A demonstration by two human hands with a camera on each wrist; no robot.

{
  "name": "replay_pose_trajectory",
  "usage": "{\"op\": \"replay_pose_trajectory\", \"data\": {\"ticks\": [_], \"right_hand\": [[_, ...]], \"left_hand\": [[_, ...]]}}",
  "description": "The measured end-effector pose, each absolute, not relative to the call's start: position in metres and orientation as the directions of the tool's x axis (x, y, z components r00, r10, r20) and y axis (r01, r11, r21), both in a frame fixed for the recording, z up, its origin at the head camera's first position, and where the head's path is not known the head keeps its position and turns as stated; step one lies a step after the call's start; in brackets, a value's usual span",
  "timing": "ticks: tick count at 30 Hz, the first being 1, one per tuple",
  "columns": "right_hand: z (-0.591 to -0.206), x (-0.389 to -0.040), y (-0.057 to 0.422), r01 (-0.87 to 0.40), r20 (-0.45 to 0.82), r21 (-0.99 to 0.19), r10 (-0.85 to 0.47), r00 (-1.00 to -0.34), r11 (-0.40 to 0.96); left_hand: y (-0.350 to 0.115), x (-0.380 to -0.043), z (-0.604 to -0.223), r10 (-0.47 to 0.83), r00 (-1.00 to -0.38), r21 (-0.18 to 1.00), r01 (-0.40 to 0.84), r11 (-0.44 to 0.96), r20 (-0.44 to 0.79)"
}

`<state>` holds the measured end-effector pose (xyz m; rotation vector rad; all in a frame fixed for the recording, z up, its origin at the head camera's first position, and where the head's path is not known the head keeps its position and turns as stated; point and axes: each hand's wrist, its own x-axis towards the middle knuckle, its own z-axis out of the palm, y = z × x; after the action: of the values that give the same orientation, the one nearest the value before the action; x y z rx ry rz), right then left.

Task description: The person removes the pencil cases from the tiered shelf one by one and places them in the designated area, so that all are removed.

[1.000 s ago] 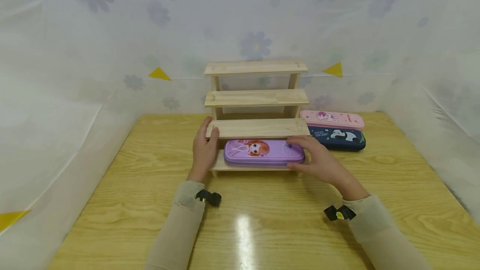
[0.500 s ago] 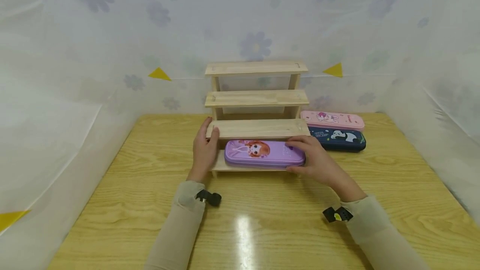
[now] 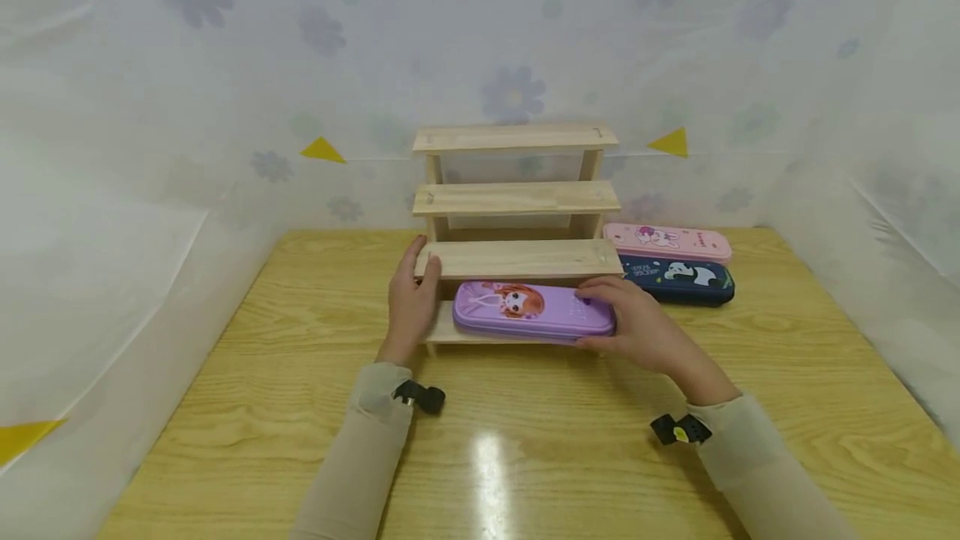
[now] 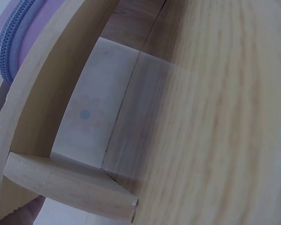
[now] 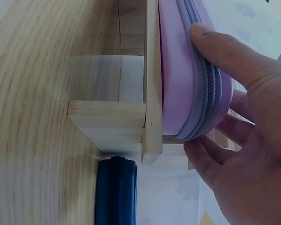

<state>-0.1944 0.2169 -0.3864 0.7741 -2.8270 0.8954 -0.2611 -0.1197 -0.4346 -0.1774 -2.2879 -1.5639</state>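
A purple zippered pencil case [image 3: 534, 312] with a printed doll figure lies on the lowest board of a four-step wooden rack [image 3: 517, 258]. My right hand [image 3: 639, 327] grips its right end, thumb at the front and fingers behind. In the right wrist view the thumb [image 5: 225, 49] presses near the zipper [image 5: 210, 89], and the other fingers curl around the case's end. My left hand [image 3: 411, 307] holds the left end of the second board from the bottom, thumb on top. In the left wrist view that hand is mostly hidden; part of the case [image 4: 35, 28] shows beyond a board.
To the rack's right lie a dark blue pencil case [image 3: 686, 280] with a panda and, behind it, a pink one [image 3: 667, 242] with a rabbit. Everything stands on a wood-grain table [image 3: 300, 423]. A pale flowered cloth [image 3: 405, 40] hangs close behind the rack.
The purple pencil case's right end has come slightly forward, toward the lowest board's front edge, along with my right hand. My left hand keeps its place on the rack.
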Motion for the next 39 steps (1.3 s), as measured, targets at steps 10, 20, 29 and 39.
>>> {"op": "replay_pose_trajectory", "data": {"ticks": [10,20,29,39], "right_hand": [[-0.384,-0.194,0.226,-0.51,0.206,-0.547,-0.484,-0.85,0.664],[-0.381,-0.195,0.248,-0.488,0.139,-0.549,-0.502,-0.853,0.678],[-0.374,-0.196,0.264,-0.409,0.041,-0.563,-0.47,-0.882,0.718],[-0.373,-0.193,0.29,-0.377,0.029,-0.551,-0.435,-0.9,0.744]], "left_hand": [[-0.119,-0.26,-0.433,-0.099,-0.932,0.883,0.291,0.368,0.349],[-0.118,-0.258,-0.433,-0.1,-0.94,0.894,0.272,0.357,0.326],[-0.121,-0.257,-0.431,-0.098,-0.94,0.895,0.274,0.352,0.327],[-0.12,-0.257,-0.432,-0.067,-0.938,0.891,0.298,0.341,0.34]]}}
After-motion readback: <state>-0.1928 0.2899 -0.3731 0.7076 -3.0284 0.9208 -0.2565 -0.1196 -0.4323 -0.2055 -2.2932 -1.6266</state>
